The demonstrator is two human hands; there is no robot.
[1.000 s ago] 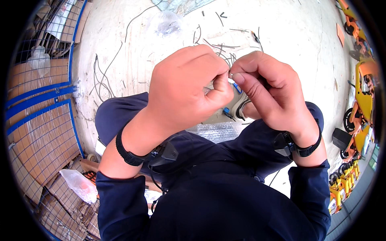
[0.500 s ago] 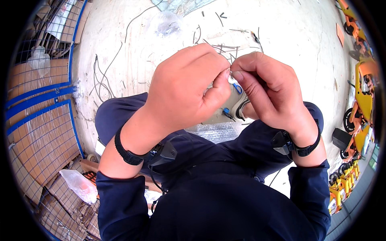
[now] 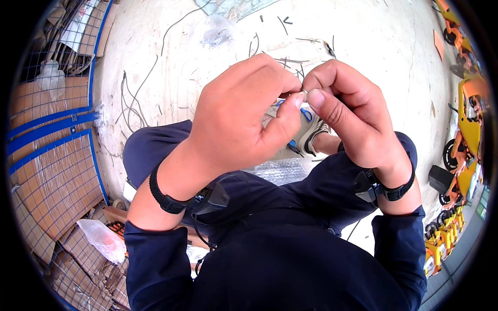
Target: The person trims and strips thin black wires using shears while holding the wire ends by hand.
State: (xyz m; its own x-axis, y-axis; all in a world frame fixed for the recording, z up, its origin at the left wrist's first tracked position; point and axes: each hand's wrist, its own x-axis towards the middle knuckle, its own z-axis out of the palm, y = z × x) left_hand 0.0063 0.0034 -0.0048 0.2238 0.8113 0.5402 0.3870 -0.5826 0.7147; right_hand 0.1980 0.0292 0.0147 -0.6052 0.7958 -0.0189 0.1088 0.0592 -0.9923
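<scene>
My left hand point(image 3: 244, 114) and my right hand point(image 3: 353, 114) meet in the middle of the view, thumbs and forefingers pinched around a small pale piece point(image 3: 304, 93) too small to name. The left hand's other fingers are curled and partly hidden. Beyond and below the hands, a blue looped handle point(image 3: 305, 114) shows on the floor, along with a small blue-and-black tool point(image 3: 293, 147) by my foot point(image 3: 321, 141). Short dark wire pieces point(image 3: 285, 23) are scattered on the pale floor point(image 3: 145, 31) beyond.
A blue wire cage point(image 3: 75, 118) with cardboard stands at left. Yellow wheeled items point(image 3: 469, 119) line the right side, beside a black block point(image 3: 440, 179). A plastic bag point(image 3: 212, 31) and long wires point(image 3: 137, 103) lie on the floor. A silvery sheet point(image 3: 275, 170) is between my legs.
Both hands have shifted slightly right and the right hand slightly up, still pinched together. My left thumb has moved a little right, and more of the blue handle shows between the hands.
</scene>
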